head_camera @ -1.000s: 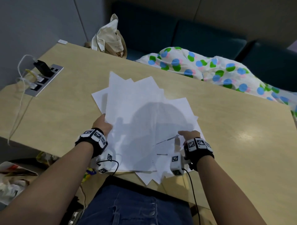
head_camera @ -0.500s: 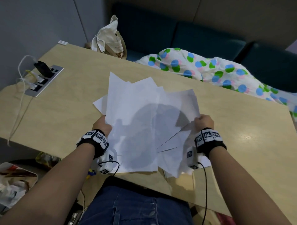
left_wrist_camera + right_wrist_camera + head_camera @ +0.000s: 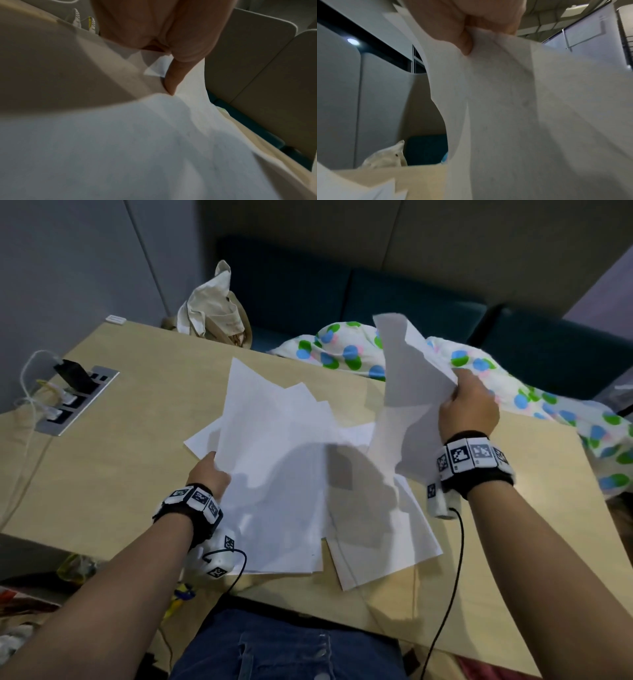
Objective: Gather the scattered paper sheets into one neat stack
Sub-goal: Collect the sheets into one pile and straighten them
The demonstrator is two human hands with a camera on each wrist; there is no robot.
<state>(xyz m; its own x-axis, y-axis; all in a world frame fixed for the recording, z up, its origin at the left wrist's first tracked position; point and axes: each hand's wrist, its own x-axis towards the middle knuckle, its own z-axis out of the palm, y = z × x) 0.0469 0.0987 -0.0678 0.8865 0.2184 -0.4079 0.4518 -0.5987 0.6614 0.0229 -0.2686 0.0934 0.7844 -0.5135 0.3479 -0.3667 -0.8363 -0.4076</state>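
My left hand (image 3: 209,474) grips the left edge of the fanned paper pile (image 3: 284,474) lying on the tabletop (image 3: 130,460). Right of the pile, my right hand (image 3: 467,409) pinches lifted sheets (image 3: 407,392) held above it. Beyond the pile lies a spotted blanket (image 3: 342,347).

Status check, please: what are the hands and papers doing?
Right hand grips lifted sheets. Left hand holds fanned pile on table. Nothing blocking.
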